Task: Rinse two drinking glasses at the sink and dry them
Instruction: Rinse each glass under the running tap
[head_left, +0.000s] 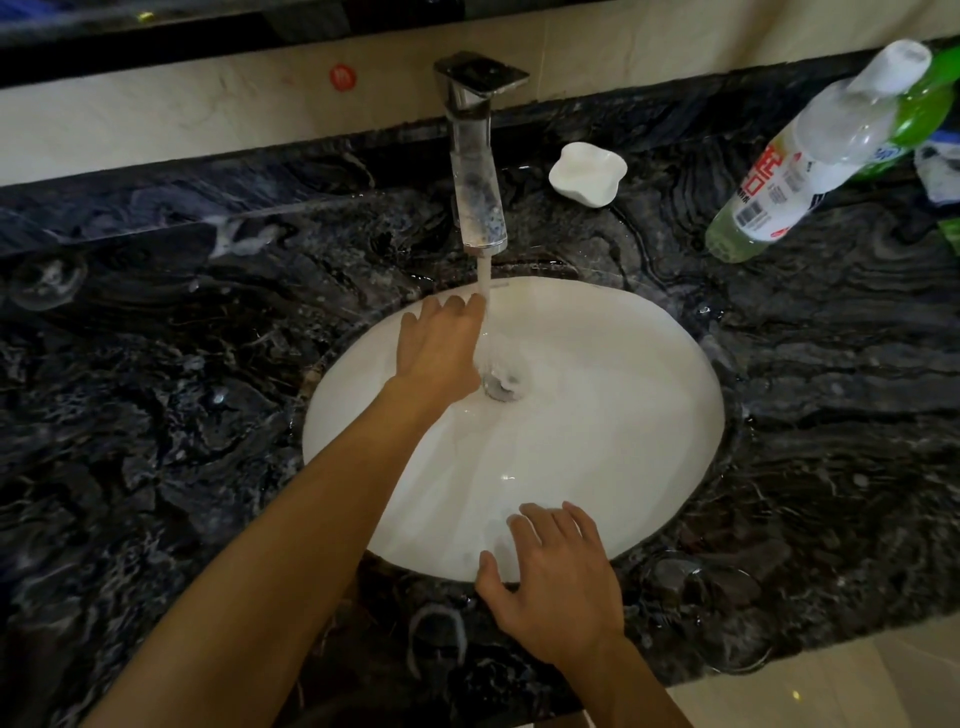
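Note:
Water runs from the chrome faucet (478, 156) into the white oval sink (623, 374). My left hand (436, 353) reaches into the basin, fingers apart, with the fingertips touching the stream just above the drain (501, 384). My right hand (556, 577) hovers over the near rim of the sink, fingers spread, and I see nothing in it. A clear drinking glass (47, 280) stands on the dark marble counter at the far left. Another clear glass (711, 613) stands on the counter near the front edge, right of my right hand. Neither hand touches a glass.
A small white soap dish (587, 174) sits right of the faucet. A plastic bottle with a white label (810, 156) stands at the back right, with a green bottle (930, 104) behind it. The counter (208, 415) is wet around the sink. Its front edge runs along the lower right.

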